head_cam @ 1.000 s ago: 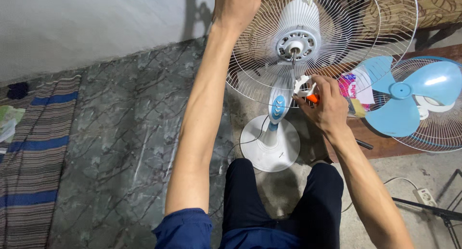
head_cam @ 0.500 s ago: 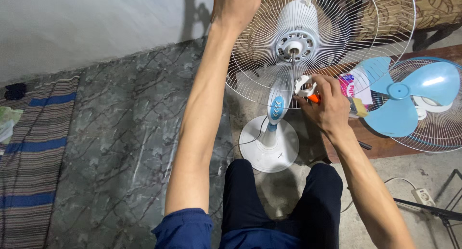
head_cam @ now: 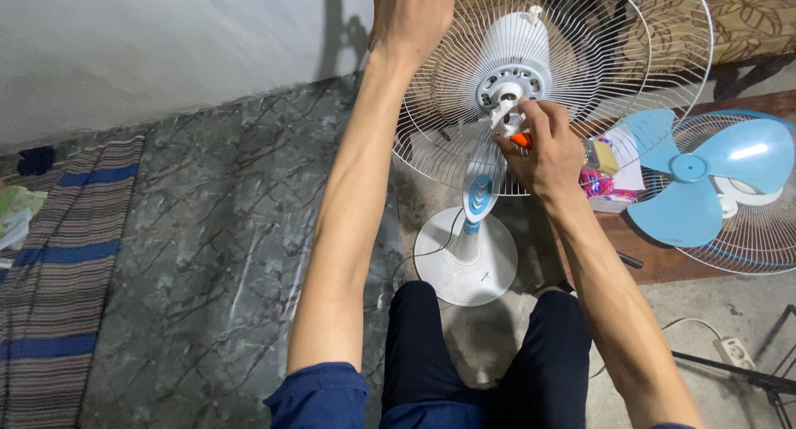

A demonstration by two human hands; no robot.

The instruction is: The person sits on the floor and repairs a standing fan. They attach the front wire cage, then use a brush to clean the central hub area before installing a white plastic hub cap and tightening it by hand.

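the white pedestal fan [head_cam: 506,89] is standing on the floor between the person's knees, its round base [head_cam: 466,259] just ahead of the dark trousers, its blade off and only the rear wire guard [head_cam: 630,81] around the motor hub. the right hand [head_cam: 543,151] is closing around an orange-handled tool [head_cam: 521,139] and pressing it to the hub's centre. the left hand [head_cam: 410,14] is gripping the guard's upper rim. the two hands are apart. a blue fan blade [head_cam: 705,172] is lying on another grille [head_cam: 746,238] at the floor's right edge. a striped rug [head_cam: 58,263] is lying along the left edge.
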